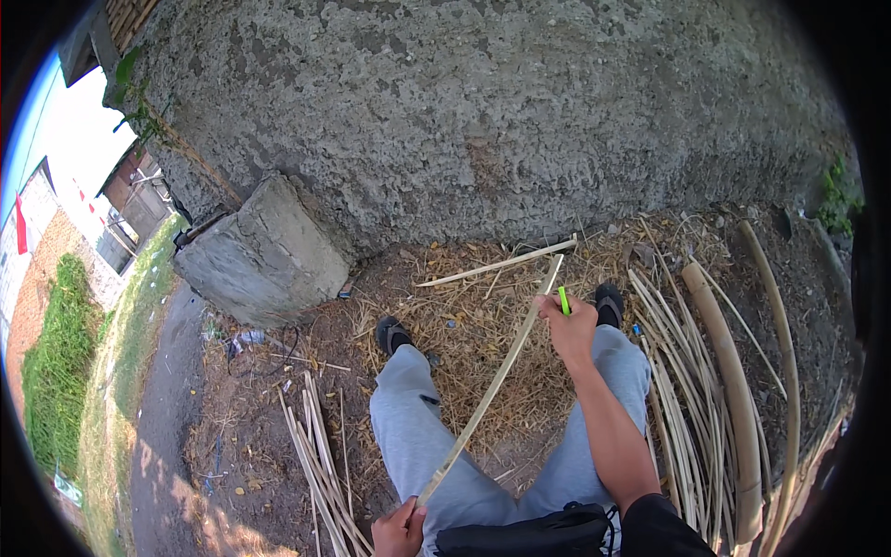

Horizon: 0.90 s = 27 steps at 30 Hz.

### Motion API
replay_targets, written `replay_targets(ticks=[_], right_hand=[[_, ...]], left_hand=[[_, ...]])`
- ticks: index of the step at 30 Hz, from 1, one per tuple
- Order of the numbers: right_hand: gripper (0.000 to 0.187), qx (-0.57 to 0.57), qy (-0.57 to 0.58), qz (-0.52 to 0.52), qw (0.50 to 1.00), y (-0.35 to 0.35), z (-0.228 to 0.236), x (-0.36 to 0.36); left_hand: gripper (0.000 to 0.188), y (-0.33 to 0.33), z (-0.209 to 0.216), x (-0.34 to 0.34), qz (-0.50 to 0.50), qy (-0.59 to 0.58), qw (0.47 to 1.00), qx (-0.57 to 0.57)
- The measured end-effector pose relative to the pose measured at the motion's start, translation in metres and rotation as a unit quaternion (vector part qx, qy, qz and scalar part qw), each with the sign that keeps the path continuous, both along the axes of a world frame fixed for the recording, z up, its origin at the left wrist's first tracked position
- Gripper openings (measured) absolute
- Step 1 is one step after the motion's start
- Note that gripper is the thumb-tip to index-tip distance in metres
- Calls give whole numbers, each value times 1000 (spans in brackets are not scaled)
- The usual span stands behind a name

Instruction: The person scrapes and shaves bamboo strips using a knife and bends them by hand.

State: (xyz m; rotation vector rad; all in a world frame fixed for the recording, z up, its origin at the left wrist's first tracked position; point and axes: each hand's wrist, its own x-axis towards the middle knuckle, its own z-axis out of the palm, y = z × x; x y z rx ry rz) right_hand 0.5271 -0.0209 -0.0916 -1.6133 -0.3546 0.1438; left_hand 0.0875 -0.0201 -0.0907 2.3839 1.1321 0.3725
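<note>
A long, pale bamboo strip (pixel 497 385) slants across my lap, from lower left up to the far right. My left hand (pixel 399 531) is closed round its near end, above my left thigh. My right hand (pixel 573 330) is closed beside the strip's far part, fingers against it, above my right shin. Out of the right fist sticks a short, bright green handle-like piece (pixel 563 300); the rest of it is hidden, so its kind is unclear.
Split bamboo strips (pixel 687 408) lie in a pile on the right, with a thick bamboo pole (pixel 729 390) beside them. More strips (pixel 320 464) lie at the left. A concrete block (pixel 269 251) stands against the rough wall (pixel 520 121). Shavings (pixel 473 362) litter the ground between my feet.
</note>
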Motion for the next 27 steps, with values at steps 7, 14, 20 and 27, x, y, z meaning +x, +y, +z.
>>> replay_targets(ticks=[7, 14, 20, 27], right_hand=[[23, -60, -60, 0, 996, -1, -6, 3], [24, -38, -17, 28, 999, -9, 2, 8], [31, -33, -283, -71, 956, -8, -17, 13], [32, -127, -166, 242, 948, -26, 4, -77]], left_hand=[[31, -2, 5, 2, 18, 2, 999, -32], [34, 4, -18, -13, 41, -40, 997, -59], [31, 3, -16, 2, 76, -132, 979, -138], [30, 18, -37, 36, 67, -185, 962, -189]])
